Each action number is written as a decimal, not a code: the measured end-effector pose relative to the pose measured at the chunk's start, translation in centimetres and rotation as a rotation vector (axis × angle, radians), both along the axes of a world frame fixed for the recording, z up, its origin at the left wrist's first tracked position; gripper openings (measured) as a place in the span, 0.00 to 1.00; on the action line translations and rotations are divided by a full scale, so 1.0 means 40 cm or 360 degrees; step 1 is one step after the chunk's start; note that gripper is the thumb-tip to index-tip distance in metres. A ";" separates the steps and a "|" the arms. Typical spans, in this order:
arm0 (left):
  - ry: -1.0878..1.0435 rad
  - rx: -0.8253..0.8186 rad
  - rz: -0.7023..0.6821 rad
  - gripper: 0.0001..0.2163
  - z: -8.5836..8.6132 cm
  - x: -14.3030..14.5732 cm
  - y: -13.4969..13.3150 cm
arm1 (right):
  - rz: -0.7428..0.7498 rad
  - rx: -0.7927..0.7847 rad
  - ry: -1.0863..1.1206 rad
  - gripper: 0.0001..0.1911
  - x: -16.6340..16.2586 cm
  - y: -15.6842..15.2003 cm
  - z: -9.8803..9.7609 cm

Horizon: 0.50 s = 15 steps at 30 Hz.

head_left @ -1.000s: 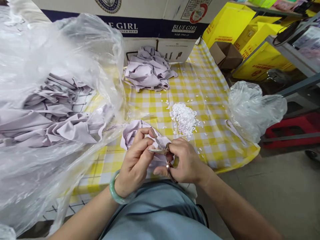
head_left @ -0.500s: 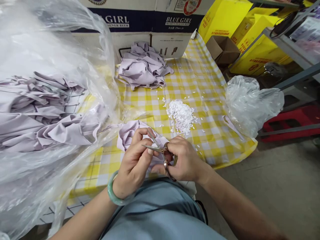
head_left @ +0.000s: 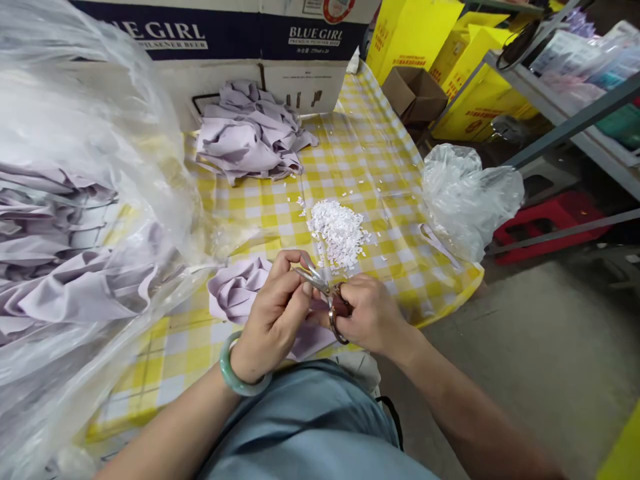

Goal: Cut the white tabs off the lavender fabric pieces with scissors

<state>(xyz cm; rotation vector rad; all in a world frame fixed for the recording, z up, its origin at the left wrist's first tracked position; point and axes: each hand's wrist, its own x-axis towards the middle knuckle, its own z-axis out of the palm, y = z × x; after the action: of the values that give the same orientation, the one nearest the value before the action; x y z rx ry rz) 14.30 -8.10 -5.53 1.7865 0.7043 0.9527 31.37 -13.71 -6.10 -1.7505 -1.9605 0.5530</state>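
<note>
Your left hand (head_left: pixel 273 313) pinches an edge of the lilac cloth (head_left: pixel 235 290) right at the scissors (head_left: pixel 316 280). Your right hand (head_left: pixel 370 317) grips their rings. Just past your hands lies a heap of white snips (head_left: pixel 337 230), so lots looks cut. The big clear bag (head_left: pixel 100 167) by your left arm looks full of more cloth.

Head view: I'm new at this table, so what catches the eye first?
At the near table edge, the right hand holds small scissors against lilac cloth pinched by the left hand. Just beyond lies a heap of white snippets on the yellow checked tablecloth; a clear bag of the same cloth fills the left.
</note>
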 end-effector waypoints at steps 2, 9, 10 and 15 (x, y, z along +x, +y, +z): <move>0.0042 0.0008 -0.0057 0.12 -0.005 0.030 0.018 | -0.0103 -0.0065 -0.0040 0.25 0.028 -0.001 -0.013; 0.0110 -0.0106 -0.0157 0.14 -0.026 0.077 0.064 | -0.0496 -0.0341 0.0253 0.21 0.058 0.022 -0.046; 0.0119 -0.0121 -0.0137 0.14 -0.025 0.068 0.065 | -0.0527 -0.0338 0.0391 0.22 0.053 0.025 -0.049; 0.0389 -0.0083 -0.0388 0.13 0.015 -0.042 0.022 | -0.0430 -0.0274 0.0828 0.20 0.030 0.026 -0.058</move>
<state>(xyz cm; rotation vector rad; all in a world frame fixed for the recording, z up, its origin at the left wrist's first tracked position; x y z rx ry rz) 12.62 -7.21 -4.92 1.9103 0.6373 0.5551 32.55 -12.68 -8.40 -1.7131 -1.3309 0.9854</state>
